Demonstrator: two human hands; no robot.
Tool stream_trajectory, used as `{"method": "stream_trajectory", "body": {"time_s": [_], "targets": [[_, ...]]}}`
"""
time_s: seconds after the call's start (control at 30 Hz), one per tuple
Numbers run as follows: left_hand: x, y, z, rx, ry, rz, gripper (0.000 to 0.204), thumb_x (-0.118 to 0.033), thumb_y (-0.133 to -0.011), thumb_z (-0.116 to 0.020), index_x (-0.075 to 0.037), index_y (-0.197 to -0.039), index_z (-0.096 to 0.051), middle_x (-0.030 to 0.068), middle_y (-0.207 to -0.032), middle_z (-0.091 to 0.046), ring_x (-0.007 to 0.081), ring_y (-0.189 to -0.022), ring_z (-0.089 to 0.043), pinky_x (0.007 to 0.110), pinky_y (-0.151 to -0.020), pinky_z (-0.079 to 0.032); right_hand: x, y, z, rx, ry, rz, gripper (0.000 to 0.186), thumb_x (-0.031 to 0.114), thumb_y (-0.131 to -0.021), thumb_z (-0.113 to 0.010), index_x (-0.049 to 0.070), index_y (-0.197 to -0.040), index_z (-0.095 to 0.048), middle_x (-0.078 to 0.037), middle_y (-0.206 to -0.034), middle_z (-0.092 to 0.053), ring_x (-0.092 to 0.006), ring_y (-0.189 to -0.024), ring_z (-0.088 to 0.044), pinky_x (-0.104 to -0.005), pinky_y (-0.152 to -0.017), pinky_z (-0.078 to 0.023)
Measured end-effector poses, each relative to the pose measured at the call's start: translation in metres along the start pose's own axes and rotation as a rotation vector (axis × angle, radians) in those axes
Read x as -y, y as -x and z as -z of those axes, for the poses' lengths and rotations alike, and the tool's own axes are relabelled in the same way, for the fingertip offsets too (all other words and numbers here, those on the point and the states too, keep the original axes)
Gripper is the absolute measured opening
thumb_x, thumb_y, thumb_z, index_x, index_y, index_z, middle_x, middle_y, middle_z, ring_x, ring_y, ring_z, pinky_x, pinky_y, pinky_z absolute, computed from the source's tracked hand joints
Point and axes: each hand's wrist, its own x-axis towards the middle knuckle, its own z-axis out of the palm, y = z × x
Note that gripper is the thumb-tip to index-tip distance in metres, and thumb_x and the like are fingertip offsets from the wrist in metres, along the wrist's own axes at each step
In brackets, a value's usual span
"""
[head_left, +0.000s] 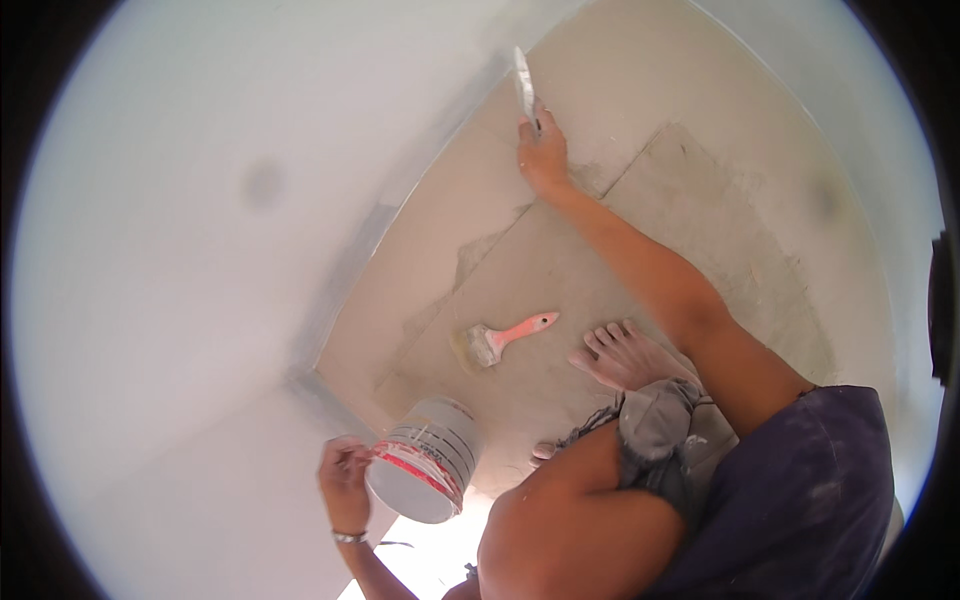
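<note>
My right hand (543,160) reaches out to the far end of the wall's foot, fingers closed round a putty knife (524,82). Its white-smeared blade shows almost edge-on, close to the grey strip along the wall's lower edge. At the lower left, my left hand (345,482) grips the rim of a paint bucket (445,440) with red and dark bands. The bucket leans, its pale mouth toward me; whether that pale area is its contents, I cannot tell. Between my hands, a flat paintbrush (515,332) with a pink handle lies on the floor, touched by neither hand.
White walls (200,250) meet in a corner near the bucket, with a grey strip (345,275) along their foot. The beige floor (600,60) has a stained, darker patch (700,220). My bare foot (640,360) stands right of the brush, with bunched grey cloth (655,420) by it.
</note>
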Motion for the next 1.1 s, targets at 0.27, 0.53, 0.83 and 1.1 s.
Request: {"method": "stream_trajectory", "body": {"time_s": [0.27,0.53,0.83,1.1], "targets": [[-0.047,-0.011,-0.097,0.387,-0.442,0.028,0.024,-0.006,-0.098,-0.067,-0.006,-0.122,-0.068,0.0066,-0.102,-0.073,0.0183,-0.094,-0.071,0.032,-0.085,-0.055,0.012,0.01,-0.015,0.019,-0.173,-0.042,0.052,0.019,-0.107,-0.055,0.0,-0.155,-0.047,-0.027,-0.138,-0.062,-0.0377,-0.128,-0.06,-0.0418,-0.111,-0.043],[-0.076,-0.012,-0.09,0.316,-0.311,0.238,0.027,-0.007,-0.101,-0.066,-0.002,-0.128,-0.065,0.0119,-0.111,-0.074,0.0196,-0.101,-0.072,0.033,-0.087,-0.057,0.0,0.008,-0.024,0.041,-0.253,-0.029,0.05,0.014,-0.105,-0.057,0.003,-0.153,-0.051,-0.025,-0.132,-0.065,-0.0312,-0.117,-0.064,-0.0382,-0.104,-0.047],[-0.076,-0.018,-0.067,0.243,-0.238,0.308,0.03,-0.009,-0.105,-0.063,0.001,-0.133,-0.06,0.0119,-0.112,-0.072,0.0185,-0.1,-0.07,0.03,-0.086,-0.056,-0.001,0.006,-0.022,0.145,-0.3,-0.026,0.047,0.014,-0.104,-0.061,0.002,-0.148,-0.057,-0.019,-0.124,-0.071,-0.0221,-0.103,-0.066,-0.0342,-0.094,-0.051],[-0.073,-0.01,-0.067,0.278,-0.085,0.325,0.034,-0.012,-0.106,-0.063,0.001,-0.137,-0.058,0.0099,-0.112,-0.072,0.0159,-0.097,-0.069,0.029,-0.077,-0.055,0.016,0.029,0.005,0.679,-0.198,-0.273,0.048,0.025,-0.105,-0.065,0.005,-0.148,-0.058,-0.007,-0.092,-0.065,-0.0126,-0.076,-0.057,-0.0326,-0.07,-0.049]]}}
